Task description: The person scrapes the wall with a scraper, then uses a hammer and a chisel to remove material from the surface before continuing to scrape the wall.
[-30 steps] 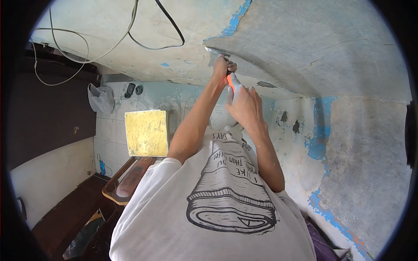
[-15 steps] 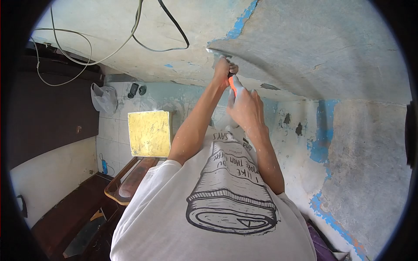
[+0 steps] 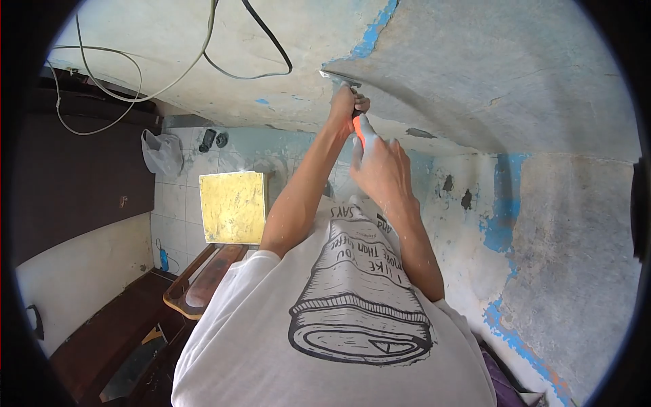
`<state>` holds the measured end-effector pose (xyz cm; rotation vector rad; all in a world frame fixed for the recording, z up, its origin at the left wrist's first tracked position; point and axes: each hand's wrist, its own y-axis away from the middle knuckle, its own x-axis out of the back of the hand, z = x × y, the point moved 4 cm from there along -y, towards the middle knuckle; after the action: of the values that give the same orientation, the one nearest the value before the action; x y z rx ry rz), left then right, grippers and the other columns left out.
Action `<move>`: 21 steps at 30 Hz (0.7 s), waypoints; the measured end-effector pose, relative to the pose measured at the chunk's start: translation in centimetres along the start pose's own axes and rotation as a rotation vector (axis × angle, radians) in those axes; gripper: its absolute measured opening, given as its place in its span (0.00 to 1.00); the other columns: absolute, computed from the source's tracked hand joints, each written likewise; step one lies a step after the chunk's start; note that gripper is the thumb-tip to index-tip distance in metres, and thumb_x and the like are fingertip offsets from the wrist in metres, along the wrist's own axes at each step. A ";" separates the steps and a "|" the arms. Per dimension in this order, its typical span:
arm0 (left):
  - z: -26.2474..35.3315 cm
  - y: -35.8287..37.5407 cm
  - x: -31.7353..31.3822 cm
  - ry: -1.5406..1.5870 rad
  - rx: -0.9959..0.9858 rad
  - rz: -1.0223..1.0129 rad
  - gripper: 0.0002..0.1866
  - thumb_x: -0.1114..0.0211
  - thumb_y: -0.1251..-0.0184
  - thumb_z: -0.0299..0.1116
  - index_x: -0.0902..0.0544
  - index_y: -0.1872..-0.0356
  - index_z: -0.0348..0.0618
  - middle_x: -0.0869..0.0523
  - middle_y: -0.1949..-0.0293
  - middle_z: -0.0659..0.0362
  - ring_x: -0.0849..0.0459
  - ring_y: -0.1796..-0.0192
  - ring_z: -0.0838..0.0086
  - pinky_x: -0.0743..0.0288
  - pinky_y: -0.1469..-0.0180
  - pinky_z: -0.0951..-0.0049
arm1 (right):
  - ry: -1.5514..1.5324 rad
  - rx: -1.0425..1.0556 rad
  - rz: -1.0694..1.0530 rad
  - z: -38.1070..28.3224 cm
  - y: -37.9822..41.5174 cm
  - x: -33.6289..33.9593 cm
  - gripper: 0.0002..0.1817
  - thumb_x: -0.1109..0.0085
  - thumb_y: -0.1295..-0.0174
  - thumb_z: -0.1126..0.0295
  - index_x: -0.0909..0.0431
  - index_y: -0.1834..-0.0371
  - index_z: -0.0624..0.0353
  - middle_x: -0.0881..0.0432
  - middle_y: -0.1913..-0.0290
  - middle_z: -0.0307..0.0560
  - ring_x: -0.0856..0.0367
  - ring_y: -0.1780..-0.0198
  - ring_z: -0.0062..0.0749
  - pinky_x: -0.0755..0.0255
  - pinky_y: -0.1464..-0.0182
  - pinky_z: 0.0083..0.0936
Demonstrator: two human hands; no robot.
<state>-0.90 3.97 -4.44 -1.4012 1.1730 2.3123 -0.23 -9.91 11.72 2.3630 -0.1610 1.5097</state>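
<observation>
A wide-bladed scraper (image 3: pixel 341 78) lies against the wall (image 3: pixel 434 74), its blade near the lower end of a blue peeled strip (image 3: pixel 368 42). My left hand (image 3: pixel 346 103) is closed round the upper part of its handle, just below the blade. Lower down, my right hand (image 3: pixel 382 166) wraps the orange handle (image 3: pixel 359 131), with the thumb laid along it. Grey dust or paste coats the fingers of my right hand. Part of the handle is hidden between my hands.
Loose cables (image 3: pixel 203 54) hang at the upper left. A yellow-topped stool or table (image 3: pixel 233 207) stands on the left, near a wooden chair (image 3: pixel 182 296). A white plastic bag (image 3: pixel 162 154) lies on the tiled floor. Another wall with blue patches (image 3: pixel 500 234) is on the right.
Both hands and the scraper have moved slightly up along the wall. My grip on the scraper looks the same.
</observation>
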 end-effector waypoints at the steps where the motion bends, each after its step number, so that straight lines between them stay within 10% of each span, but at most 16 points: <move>1: 0.4 0.5 -0.8 0.023 0.015 -0.018 0.09 0.59 0.27 0.30 0.40 0.71 0.45 0.41 0.81 0.66 0.44 0.84 0.82 0.49 0.86 0.79 | 0.013 0.011 0.026 -0.3 0.0 0.4 0.28 0.48 0.37 0.68 0.36 0.33 0.65 0.19 0.72 0.64 0.16 0.66 0.55 0.23 0.62 0.43; 21: 0.2 0.2 -0.7 0.002 0.045 -0.018 0.09 0.58 0.30 0.30 0.40 0.73 0.45 0.42 0.82 0.66 0.44 0.84 0.83 0.49 0.85 0.81 | -0.003 0.012 0.002 -0.1 -0.8 0.0 0.31 0.45 0.41 0.70 0.37 0.33 0.66 0.19 0.71 0.66 0.16 0.66 0.57 0.21 0.62 0.43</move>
<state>-0.78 4.11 -3.72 -1.3933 1.2000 2.2586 -0.06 -9.14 11.59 2.3753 -0.1550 1.5122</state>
